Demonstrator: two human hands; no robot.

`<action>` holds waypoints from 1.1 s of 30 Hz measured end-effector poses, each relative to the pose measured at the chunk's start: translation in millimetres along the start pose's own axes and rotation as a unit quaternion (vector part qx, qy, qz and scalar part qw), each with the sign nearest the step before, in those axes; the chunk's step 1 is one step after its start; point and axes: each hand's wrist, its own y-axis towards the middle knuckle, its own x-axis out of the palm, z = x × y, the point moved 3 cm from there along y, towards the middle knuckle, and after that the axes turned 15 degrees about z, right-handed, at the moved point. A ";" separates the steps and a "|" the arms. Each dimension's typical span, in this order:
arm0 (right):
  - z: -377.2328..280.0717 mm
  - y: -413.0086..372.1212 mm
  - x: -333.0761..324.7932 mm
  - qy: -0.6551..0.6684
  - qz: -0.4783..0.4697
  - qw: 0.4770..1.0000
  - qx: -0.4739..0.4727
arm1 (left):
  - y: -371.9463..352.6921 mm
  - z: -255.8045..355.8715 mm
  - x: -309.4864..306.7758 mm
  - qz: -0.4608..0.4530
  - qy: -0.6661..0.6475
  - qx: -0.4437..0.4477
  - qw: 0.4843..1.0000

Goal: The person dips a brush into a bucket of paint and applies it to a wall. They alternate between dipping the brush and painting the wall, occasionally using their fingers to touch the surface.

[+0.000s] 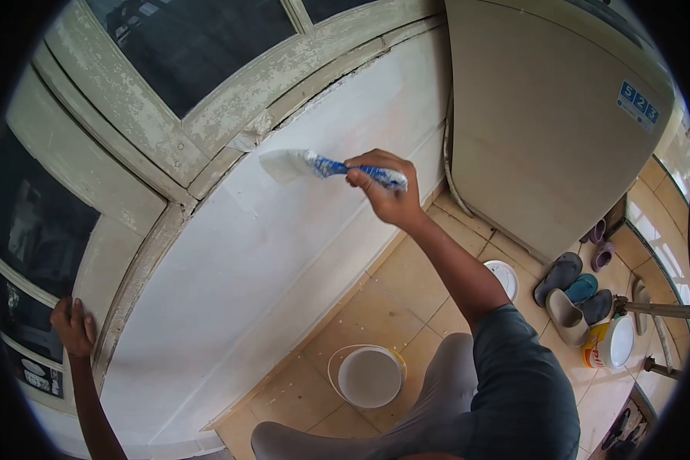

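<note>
My right hand (387, 188) is closed around the blue, paint-spattered handle of a paintbrush (326, 165). The brush's wide, pale bristles lie against the upper part of the white wall (230, 253), just under the window ledge. Faint pinkish patches show through the white around the brush. Far to the left, my left hand (73, 328) rests on the weathered window frame (130, 207), its fingers bent over the wood beside the dark glass. On the floor below stands a bucket (370, 376) of whitish paint with its wire handle folded to one side.
A large beige appliance (552, 115) with a "523" sticker stands against the wall on the right. Several sandals (566, 316), a round white lid (501, 280) and a yellow-and-white tub (610, 343) are on the tiled floor (360, 314). My knees are near the bucket.
</note>
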 end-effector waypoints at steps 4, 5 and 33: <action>54.4 69.0 -66.3 -0.027 0.140 0.990 -0.002 | -4.9 -1.3 1.1 -0.003 0.005 -0.004 1.000; 61.8 86.5 -84.1 -0.066 0.168 0.983 -0.011 | -5.2 -0.8 0.3 -0.005 0.005 -0.003 1.000; -7.8 -21.5 46.6 0.036 0.034 0.997 0.062 | 8.2 6.3 -8.4 0.005 0.019 -0.032 0.999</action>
